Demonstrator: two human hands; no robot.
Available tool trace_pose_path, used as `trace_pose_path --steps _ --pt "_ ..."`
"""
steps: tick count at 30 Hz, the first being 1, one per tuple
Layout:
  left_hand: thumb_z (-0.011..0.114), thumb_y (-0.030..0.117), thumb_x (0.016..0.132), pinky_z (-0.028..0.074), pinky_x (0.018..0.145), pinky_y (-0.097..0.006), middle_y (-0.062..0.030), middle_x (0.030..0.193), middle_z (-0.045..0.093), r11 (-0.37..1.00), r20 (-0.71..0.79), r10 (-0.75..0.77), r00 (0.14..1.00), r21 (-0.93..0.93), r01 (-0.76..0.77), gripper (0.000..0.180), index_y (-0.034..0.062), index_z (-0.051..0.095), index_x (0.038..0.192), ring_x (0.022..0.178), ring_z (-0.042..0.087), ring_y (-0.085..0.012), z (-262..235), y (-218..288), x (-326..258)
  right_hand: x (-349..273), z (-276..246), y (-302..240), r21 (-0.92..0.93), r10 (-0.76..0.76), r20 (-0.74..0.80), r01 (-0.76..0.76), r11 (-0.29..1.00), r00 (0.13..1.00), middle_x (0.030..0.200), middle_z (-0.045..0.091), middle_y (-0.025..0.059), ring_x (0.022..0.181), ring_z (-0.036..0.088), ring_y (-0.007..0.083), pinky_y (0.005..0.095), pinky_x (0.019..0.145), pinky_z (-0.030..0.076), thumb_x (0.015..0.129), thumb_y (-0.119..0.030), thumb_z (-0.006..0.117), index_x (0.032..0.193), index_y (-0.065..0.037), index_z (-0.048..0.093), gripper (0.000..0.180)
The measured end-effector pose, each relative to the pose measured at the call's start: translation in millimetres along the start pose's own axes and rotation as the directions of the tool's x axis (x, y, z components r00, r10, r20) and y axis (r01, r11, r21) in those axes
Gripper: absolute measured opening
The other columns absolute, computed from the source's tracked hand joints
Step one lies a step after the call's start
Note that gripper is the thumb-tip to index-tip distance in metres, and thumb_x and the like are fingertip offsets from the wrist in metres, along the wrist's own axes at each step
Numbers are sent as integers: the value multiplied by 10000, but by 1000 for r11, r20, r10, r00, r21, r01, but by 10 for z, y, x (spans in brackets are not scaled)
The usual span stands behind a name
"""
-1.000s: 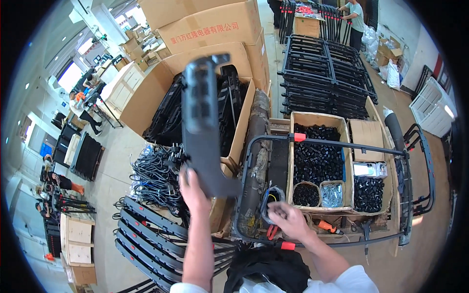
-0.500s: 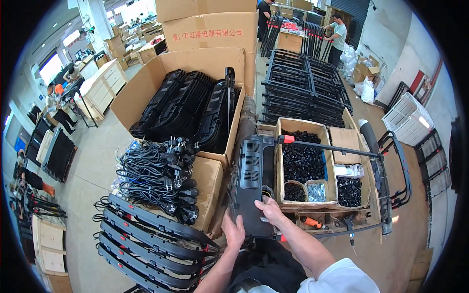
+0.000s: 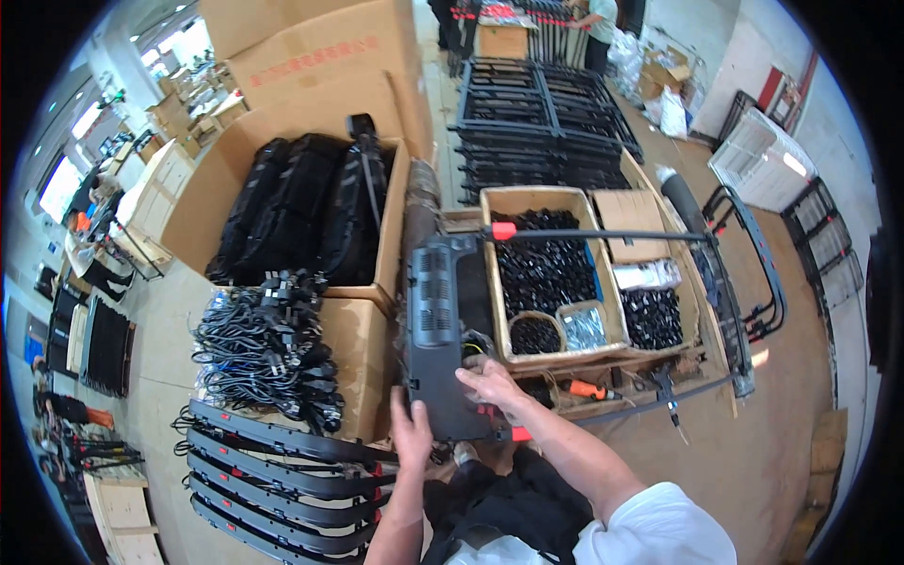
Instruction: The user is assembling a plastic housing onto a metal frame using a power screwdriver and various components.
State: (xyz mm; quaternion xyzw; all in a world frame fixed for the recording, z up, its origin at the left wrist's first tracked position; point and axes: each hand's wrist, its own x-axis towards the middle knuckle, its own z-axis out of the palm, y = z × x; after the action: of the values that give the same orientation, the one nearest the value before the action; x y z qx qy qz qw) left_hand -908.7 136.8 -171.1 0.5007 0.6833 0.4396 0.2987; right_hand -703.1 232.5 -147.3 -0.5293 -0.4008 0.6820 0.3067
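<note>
A long black plastic cover (image 3: 436, 386) with vent slots at its far end lies lengthwise before me, beside a black tubular frame (image 3: 603, 234) with red end pieces. My right hand (image 3: 490, 384) grips the cover's right edge, thumb on top, other fingers partly hidden. Close to those fingers, a dark bundle with a bit of yellow (image 3: 474, 348) shows. At the near left edge of the cover is my left hand (image 3: 411, 435), fingers stretched and thumb apart, holding nothing; whether it touches the edge I cannot tell.
To the left are black power cords (image 3: 268, 353) on a carton, stacked curved black bars (image 3: 282, 471) and a large carton (image 3: 202, 202) of black covers. Right, a parts box (image 3: 556, 360) holds small black pieces; an orange-handled tool (image 3: 589, 389) lies nearer. Stacked frames (image 3: 546, 122) stand beyond.
The whole scene has shifted left and up in the picture as my head moved. My left hand's fingers have straightened by the cover's edge; my right hand keeps its place on the cover.
</note>
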Motion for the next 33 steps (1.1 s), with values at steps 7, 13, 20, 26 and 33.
trace_pose_path --steps 7,13,20,26,33 --pt "700 17 910 546 833 -455 -147 961 699 880 451 448 772 -70 -470 101 17 702 1011 921 689 -340 -77 878 -912 -1843 -1285 18 -112 256 352 -231 967 900 918 761 62 731 678 102 254 604 501 1013 -388 702 1090 -9 758 391" --pt "699 136 941 548 848 -511 -180 1036 721 866 675 11 738 363 -345 147 28 725 1038 979 684 -424 1221 114 -1166 -1542 -1900 1910 456 585 -136 -474 753 799 877 756 59 666 663 131 249 556 480 1000 -318 717 928 -41 761 290" --pt "750 153 895 490 1025 -507 -176 1237 665 846 544 214 811 311 -433 340 84 711 1226 1170 599 -402 2660 138 -406 -281 -2334 2291 896 648 -397 123 427 650 958 729 147 695 694 231 363 615 584 1031 -307 703 1142 -19 653 313" --pt "810 234 844 515 1017 -507 -181 1310 595 763 703 -76 707 497 -413 487 119 662 1294 1233 575 -396 2785 193 -371 -24 -2507 2248 752 672 -619 59 657 407 846 698 98 605 655 213 381 463 541 898 -246 840 1022 -33 659 306" --pt "710 185 923 545 913 -540 -222 1154 653 826 770 -31 637 379 -417 253 53 664 1133 1104 632 -454 2709 -89 -352 -582 -3098 1958 912 518 -252 23 409 818 807 662 46 608 624 187 290 406 443 951 -355 710 971 -163 641 206"
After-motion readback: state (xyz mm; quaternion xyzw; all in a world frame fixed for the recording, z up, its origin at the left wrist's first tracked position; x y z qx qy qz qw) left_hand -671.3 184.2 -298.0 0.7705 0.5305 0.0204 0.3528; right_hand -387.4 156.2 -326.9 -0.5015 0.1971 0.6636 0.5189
